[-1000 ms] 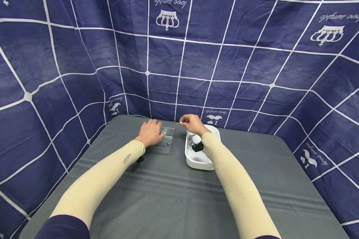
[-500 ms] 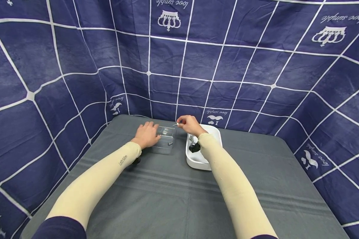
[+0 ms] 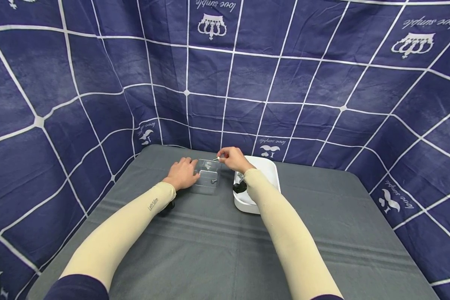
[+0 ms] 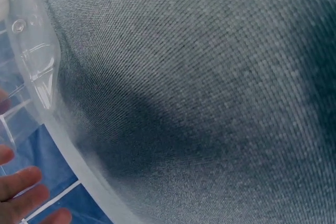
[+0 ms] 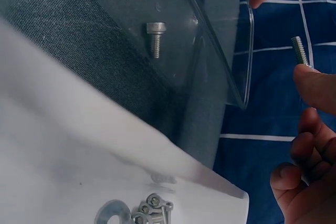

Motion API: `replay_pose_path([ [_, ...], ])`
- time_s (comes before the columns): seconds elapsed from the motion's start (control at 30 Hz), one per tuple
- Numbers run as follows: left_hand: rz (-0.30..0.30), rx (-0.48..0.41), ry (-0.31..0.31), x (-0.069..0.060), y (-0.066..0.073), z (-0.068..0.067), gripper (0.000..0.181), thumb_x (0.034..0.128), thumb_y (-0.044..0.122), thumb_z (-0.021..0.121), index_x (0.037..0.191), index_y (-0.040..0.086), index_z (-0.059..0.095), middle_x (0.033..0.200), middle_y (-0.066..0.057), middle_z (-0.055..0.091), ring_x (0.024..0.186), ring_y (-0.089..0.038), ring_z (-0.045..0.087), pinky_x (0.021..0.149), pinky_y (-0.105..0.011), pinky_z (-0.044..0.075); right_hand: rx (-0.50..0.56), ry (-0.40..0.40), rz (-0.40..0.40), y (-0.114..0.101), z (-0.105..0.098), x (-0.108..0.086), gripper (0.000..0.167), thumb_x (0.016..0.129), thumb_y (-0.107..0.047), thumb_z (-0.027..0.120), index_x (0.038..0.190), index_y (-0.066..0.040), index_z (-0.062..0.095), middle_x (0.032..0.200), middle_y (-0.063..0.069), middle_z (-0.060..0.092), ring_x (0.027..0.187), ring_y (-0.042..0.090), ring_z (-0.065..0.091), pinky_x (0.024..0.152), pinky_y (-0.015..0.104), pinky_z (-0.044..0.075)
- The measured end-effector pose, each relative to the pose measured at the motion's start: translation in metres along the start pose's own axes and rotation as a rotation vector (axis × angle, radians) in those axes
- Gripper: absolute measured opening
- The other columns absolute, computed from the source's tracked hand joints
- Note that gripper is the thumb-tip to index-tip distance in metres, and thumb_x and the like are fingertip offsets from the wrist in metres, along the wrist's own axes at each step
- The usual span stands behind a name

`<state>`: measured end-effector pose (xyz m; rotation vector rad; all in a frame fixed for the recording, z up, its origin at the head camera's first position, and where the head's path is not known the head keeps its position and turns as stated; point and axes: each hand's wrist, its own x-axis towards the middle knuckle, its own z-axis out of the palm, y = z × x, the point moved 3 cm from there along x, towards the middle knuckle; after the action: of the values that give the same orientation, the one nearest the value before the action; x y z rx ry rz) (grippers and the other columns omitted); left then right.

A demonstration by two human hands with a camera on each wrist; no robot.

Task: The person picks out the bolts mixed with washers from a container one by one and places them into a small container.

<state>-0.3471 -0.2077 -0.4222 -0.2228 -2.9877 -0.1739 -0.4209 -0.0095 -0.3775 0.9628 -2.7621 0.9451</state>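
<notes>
My right hand (image 3: 235,159) pinches a screw (image 5: 299,50) between thumb and finger, its threaded shank pointing out. It is over the far right edge of a clear plastic divided box (image 3: 203,190). Inside that box lies a single socket-head screw (image 5: 156,39). My left hand (image 3: 182,173) rests at the box's left side with fingers extended, thumb by the near compartment; whether it grips the wall cannot be told. To the right stands a white tray (image 3: 252,207), with several screws (image 5: 154,201) and a washer (image 5: 105,211) in it.
Grey cloth covers the table (image 3: 195,250). A blue curtain with white lines (image 3: 285,83) hangs close behind the box and tray and along both sides. The tray's raised wall stands between its contents and the box.
My right hand has moved left and slightly down with the screw, from near the tray to the box's far right edge. The left hand has shifted slightly left and down.
</notes>
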Motion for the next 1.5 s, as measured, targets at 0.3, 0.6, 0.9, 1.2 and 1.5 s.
replay_pose_path([
  [0.3,-0.009,-0.003,-0.013,-0.002,0.001,0.0,0.065,0.0943,0.035,0.061,0.148,0.002,0.046,0.14,-0.021,0.054,0.133,-0.038,0.047,0.105,-0.057,0.042,-0.026,-0.041,0.003,0.0,0.009,0.005,0.011,0.089,-0.011,0.073,0.1,-0.009,0.075,0.075,0.002,0.059,0.071,0.016,0.052,0.069,0.028,0.041],
  [0.6,-0.015,0.017,-0.027,0.0,0.004,0.004,0.066,0.0956,0.034,0.061,0.15,0.001,0.043,0.143,-0.021,0.052,0.136,-0.037,0.045,0.106,-0.057,0.041,-0.065,-0.078,0.012,-0.002,0.016,0.011,0.013,0.087,-0.01,0.074,0.1,-0.01,0.076,0.078,0.002,0.06,0.077,0.019,0.055,0.075,0.031,0.044],
  [0.9,-0.006,0.026,-0.016,0.0,0.004,0.005,0.066,0.0947,0.034,0.059,0.149,0.001,0.043,0.142,-0.021,0.052,0.136,-0.037,0.045,0.105,-0.057,0.041,-0.089,-0.117,0.044,-0.005,0.022,0.014,0.015,0.087,-0.011,0.073,0.101,-0.011,0.077,0.08,0.002,0.062,0.077,0.017,0.055,0.074,0.03,0.045],
  [1.2,-0.014,0.019,-0.019,0.001,0.006,0.004,0.066,0.095,0.033,0.061,0.15,0.001,0.043,0.142,-0.021,0.053,0.135,-0.037,0.046,0.106,-0.057,0.041,-0.109,-0.126,0.053,0.0,0.025,0.015,0.015,0.084,-0.011,0.075,0.098,-0.012,0.077,0.075,0.001,0.063,0.073,0.015,0.054,0.073,0.03,0.045],
  [1.5,-0.008,0.012,-0.002,0.0,0.005,0.005,0.066,0.094,0.034,0.061,0.149,0.002,0.043,0.14,-0.02,0.054,0.134,-0.036,0.047,0.104,-0.057,0.042,-0.099,-0.14,0.064,0.001,0.024,0.013,0.018,0.084,-0.008,0.074,0.102,-0.011,0.077,0.08,0.004,0.064,0.076,0.017,0.055,0.074,0.031,0.045],
])
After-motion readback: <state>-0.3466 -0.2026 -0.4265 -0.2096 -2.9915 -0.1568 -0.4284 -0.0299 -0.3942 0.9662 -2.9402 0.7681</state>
